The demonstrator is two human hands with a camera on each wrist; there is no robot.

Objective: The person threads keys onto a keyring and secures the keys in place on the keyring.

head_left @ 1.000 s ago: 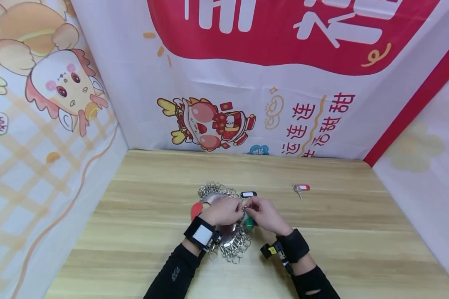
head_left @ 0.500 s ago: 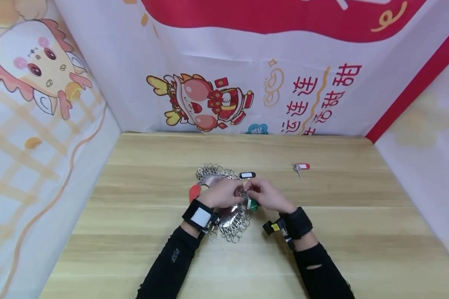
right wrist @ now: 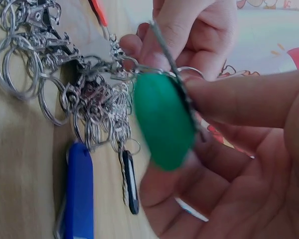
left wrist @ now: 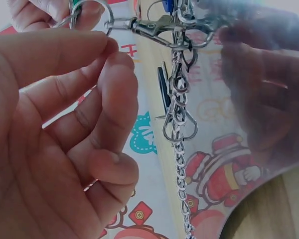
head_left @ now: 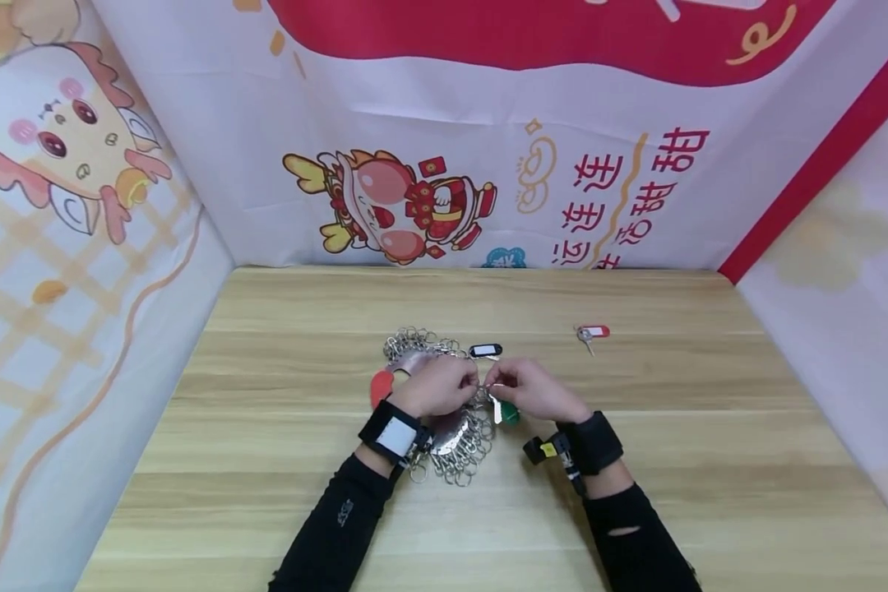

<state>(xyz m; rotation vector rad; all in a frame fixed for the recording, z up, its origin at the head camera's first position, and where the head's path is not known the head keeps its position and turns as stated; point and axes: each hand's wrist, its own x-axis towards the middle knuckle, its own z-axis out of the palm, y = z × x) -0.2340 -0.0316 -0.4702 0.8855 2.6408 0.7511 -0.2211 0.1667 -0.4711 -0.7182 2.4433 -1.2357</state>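
A round metal plate (head_left: 447, 436) lies on the table, edged with several swivel clasps and split rings. In the head view my left hand (head_left: 444, 385) is over it, and its thumb and finger pinch the ring end of one swivel clasp (left wrist: 149, 31). Just right of it my right hand (head_left: 536, 388) pinches a split ring (right wrist: 190, 71) carrying a green key tag (right wrist: 164, 119) and a key (head_left: 497, 409). The ring is close against that clasp; whether it is threaded through is hidden by the fingers.
A black key tag (head_left: 485, 350) and a blue tag (right wrist: 78, 191) hang from the plate's clasps. A red-orange piece (head_left: 381, 386) shows at the plate's left. Farther right lies a key with a red tag (head_left: 596, 330). Printed cloth walls stand behind the table and at its sides.
The head view has tilted down. My hands stay together at the clasp, slightly farther apart now. The key and green tag hang more plainly below my right fingers.
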